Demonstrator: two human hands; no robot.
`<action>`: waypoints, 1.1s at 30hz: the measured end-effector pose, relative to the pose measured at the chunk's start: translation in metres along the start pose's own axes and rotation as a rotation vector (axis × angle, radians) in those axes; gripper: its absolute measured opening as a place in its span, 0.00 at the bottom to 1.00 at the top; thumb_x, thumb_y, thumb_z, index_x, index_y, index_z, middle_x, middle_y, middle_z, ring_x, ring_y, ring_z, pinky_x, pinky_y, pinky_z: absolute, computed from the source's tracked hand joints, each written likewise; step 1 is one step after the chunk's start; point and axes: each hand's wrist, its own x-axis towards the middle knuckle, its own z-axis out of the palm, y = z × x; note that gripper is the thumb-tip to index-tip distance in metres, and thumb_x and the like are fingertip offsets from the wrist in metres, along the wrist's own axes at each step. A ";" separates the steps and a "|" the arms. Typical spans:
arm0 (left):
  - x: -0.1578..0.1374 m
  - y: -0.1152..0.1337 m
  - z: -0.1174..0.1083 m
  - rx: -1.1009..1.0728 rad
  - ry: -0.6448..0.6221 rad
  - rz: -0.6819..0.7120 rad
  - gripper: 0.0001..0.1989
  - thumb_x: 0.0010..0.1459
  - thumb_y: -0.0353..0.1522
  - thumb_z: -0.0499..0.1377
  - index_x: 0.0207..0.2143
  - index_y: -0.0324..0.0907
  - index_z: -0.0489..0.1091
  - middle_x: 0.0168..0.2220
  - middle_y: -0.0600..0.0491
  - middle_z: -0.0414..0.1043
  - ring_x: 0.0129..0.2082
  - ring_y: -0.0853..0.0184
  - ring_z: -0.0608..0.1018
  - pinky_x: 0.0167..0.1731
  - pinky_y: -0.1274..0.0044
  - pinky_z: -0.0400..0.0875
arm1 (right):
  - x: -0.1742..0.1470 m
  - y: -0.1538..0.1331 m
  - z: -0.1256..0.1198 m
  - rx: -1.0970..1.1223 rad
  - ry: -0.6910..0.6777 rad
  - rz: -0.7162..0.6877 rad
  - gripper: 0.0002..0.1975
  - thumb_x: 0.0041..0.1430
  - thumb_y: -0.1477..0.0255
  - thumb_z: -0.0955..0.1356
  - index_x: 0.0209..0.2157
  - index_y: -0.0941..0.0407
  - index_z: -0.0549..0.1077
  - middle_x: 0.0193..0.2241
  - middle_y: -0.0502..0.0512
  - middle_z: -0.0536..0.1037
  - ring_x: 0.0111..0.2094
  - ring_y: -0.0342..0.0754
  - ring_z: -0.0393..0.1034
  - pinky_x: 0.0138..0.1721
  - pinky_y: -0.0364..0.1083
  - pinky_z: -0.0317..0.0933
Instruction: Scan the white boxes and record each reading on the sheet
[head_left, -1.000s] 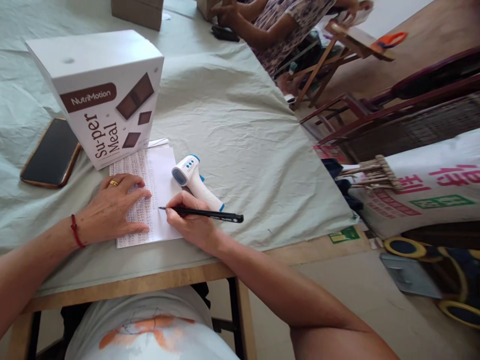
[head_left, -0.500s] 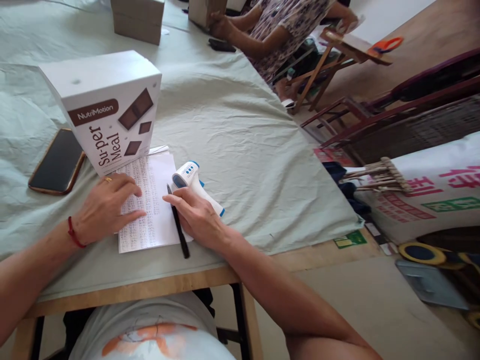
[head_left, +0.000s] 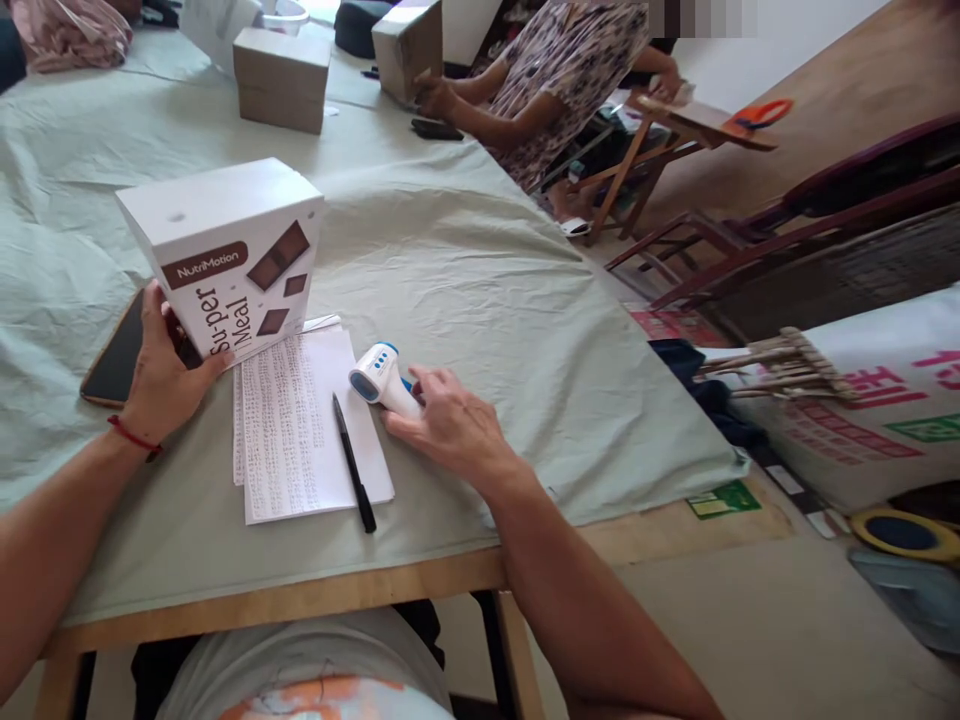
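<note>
A white "NutriMotion Su-per Meal" box stands upright on the cloth. My left hand grips its lower left corner, thumb on the front and fingers along the side. My right hand has its thumb and fingers round the handle of a white and blue infrared thermometer, which points left. Between my hands are sheets of paper with dense handwritten columns. A black pen lies across them, touched by neither hand. Behind my left hand, a dark phone is partly covered.
Two brown cardboard boxes stand farther back. Another person sits at the far edge, a hand at the right-hand box, with a dark object nearby. To the right are a wooden chair and a printed white sack.
My left hand has gone from the paper to the box's lower corner. My right hand has left the pen area and moved right onto the thermometer's handle. The view has shifted slightly.
</note>
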 end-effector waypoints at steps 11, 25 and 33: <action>-0.013 0.029 0.007 -0.402 0.217 -0.150 0.35 0.53 0.46 0.67 0.58 0.47 0.59 0.53 0.48 0.73 0.52 0.56 0.78 0.52 0.60 0.76 | -0.012 -0.042 -0.014 1.140 -0.159 -0.136 0.10 0.56 0.62 0.68 0.29 0.55 0.70 0.26 0.51 0.71 0.26 0.46 0.65 0.27 0.45 0.61; -0.016 0.045 0.015 -0.506 0.066 -0.190 0.32 0.51 0.43 0.69 0.54 0.43 0.62 0.50 0.45 0.76 0.49 0.54 0.79 0.49 0.62 0.77 | -0.009 -0.052 -0.002 1.292 -0.329 -0.008 0.10 0.52 0.65 0.69 0.25 0.54 0.66 0.22 0.46 0.62 0.23 0.40 0.53 0.26 0.42 0.53; -0.016 0.041 0.016 -0.485 0.059 -0.165 0.31 0.52 0.44 0.69 0.54 0.45 0.63 0.49 0.46 0.76 0.48 0.55 0.80 0.48 0.62 0.77 | -0.010 -0.051 0.001 1.287 -0.324 -0.004 0.10 0.52 0.65 0.68 0.25 0.54 0.65 0.22 0.46 0.61 0.23 0.40 0.52 0.26 0.42 0.52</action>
